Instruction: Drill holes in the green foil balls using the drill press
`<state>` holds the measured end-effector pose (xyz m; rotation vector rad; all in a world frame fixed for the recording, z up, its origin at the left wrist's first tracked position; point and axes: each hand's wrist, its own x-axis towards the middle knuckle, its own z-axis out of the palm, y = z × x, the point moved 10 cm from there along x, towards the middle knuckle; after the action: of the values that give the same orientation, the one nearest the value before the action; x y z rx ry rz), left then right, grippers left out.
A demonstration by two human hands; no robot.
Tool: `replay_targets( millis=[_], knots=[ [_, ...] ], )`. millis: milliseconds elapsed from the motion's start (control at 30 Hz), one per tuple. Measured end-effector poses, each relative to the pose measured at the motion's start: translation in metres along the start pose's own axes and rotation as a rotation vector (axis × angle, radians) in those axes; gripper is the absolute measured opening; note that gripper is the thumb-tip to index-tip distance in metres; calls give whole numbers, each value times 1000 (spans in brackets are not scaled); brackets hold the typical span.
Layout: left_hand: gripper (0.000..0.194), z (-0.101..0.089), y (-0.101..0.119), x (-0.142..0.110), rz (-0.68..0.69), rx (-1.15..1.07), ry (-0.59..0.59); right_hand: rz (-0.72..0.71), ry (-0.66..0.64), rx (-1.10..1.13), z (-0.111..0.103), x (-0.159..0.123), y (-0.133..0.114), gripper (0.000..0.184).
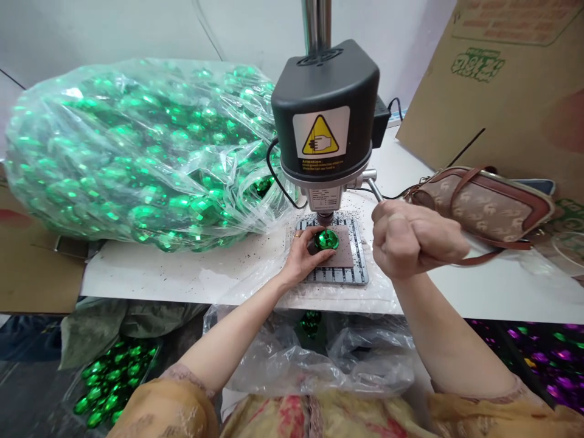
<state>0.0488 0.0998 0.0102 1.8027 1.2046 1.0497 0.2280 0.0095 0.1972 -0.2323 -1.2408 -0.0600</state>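
Under the chuck of a black bench drill press (325, 109) sits a shiny green faceted bead (326, 239), on a brownish square board (344, 249) over the slotted metal base (360, 275). My left hand (305, 250) grips the bead from the left, thumb at the near side and fingers at the far side; a ring is on one finger. My right hand (413, 238) is closed in a fist round the drill press lever (375, 187), to the right of the machine. The drill tip is close over the bead; whether it touches, I cannot tell.
A large clear bag of green beads (150, 158) fills the table's left side. A patterned handbag (488, 204) and a cardboard box (515, 79) stand at right. Dark shavings dot the white table (150, 274). Below lie a tub of green beads (116, 377) and purple beads (559, 365).
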Motion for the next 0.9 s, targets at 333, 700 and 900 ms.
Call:
replay_targets(
  millis=[333,700,900],
  knots=[
    [38,-21,41,-51,-10,152,139,291,64,91,25,65,29,52],
    [25,-20,78,-110,639,765,-122,333,101,91,17,57,35,53],
    [36,-92,62,44,245,1091,80,329,97,76,18,55,29,49]
  ],
)
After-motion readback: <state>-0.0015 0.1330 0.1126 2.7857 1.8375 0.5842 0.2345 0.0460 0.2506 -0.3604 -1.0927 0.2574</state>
